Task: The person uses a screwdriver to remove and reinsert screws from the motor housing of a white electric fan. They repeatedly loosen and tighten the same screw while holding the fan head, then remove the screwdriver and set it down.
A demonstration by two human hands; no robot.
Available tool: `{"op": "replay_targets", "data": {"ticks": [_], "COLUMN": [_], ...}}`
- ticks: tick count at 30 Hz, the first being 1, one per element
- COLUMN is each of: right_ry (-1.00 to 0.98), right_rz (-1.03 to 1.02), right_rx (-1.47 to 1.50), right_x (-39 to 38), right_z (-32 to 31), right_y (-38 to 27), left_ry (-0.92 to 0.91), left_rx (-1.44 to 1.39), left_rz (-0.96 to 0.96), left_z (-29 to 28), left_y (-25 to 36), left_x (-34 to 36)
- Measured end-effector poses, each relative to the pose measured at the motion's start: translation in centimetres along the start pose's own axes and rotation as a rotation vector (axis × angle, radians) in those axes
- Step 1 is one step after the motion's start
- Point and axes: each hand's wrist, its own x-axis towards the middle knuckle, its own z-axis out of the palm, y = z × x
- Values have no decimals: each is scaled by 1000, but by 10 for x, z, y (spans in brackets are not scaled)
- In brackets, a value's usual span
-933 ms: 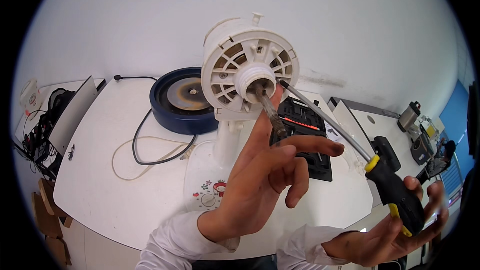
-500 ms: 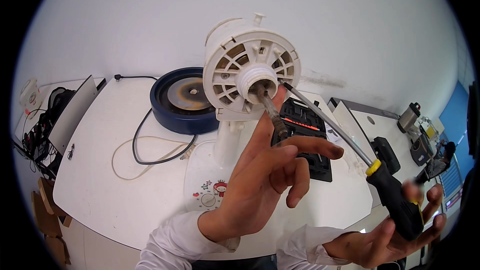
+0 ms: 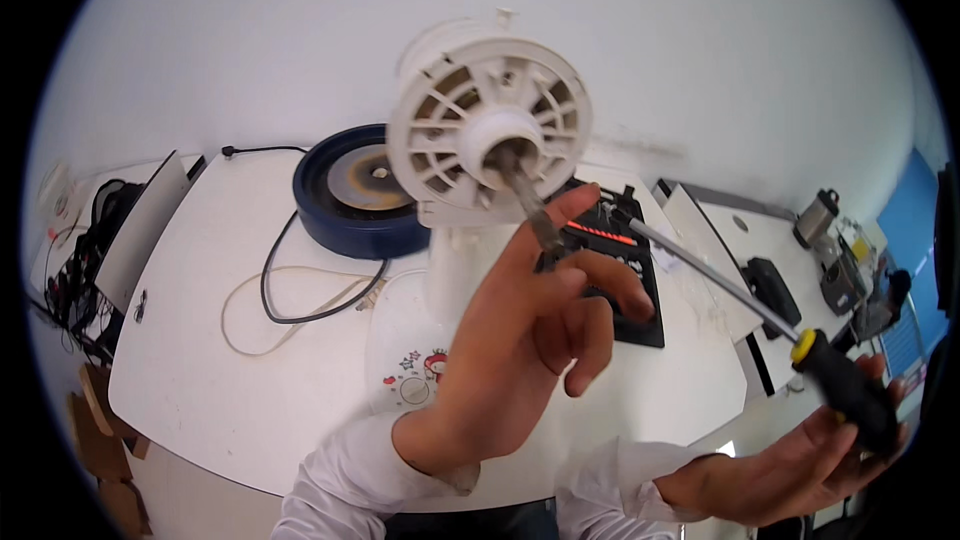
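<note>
A white fan motor head (image 3: 440, 145) with a slotted round front stands on its white base (image 3: 395, 340), without blades. A metal shaft (image 3: 527, 198) sticks out of its threaded collar. My left hand (image 3: 520, 350) is at the shaft's end, index finger stretched up beside it and the other fingers loosely bent and apart; whether it touches the shaft I cannot tell. To the right, my right hand (image 3: 790, 470) holds a long screwdriver (image 3: 845, 385) by its black and yellow handle. The screwdriver's tip points up and left, apart from the motor head.
Behind the fan, at left, lies a round dark blue appliance (image 3: 360, 230) with a grey plate and cord. A black tool case (image 3: 635, 275) lies open behind my left hand. A pale cord (image 3: 245, 340) loops on the white table (image 3: 190, 340). A metal flask (image 3: 815, 220) stands at far right.
The screwdriver has moved right and down, its tip drawing away from the motor housing. My left hand stays by the shaft. The whole view has shifted slightly.
</note>
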Motion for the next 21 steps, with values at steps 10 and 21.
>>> {"op": "replay_targets", "data": {"ticks": [10,21], "right_ry": [-185,-812], "right_rz": [96,297], "right_rx": [37,-13], "right_x": [25,6], "right_z": [-27,33], "right_y": [56,131], "left_ry": [-2,-286], "left_rx": [-59,1372], "left_rz": [-91,144], "left_z": [-12,-49], "left_y": [-18,-86], "left_x": [14,39]}}
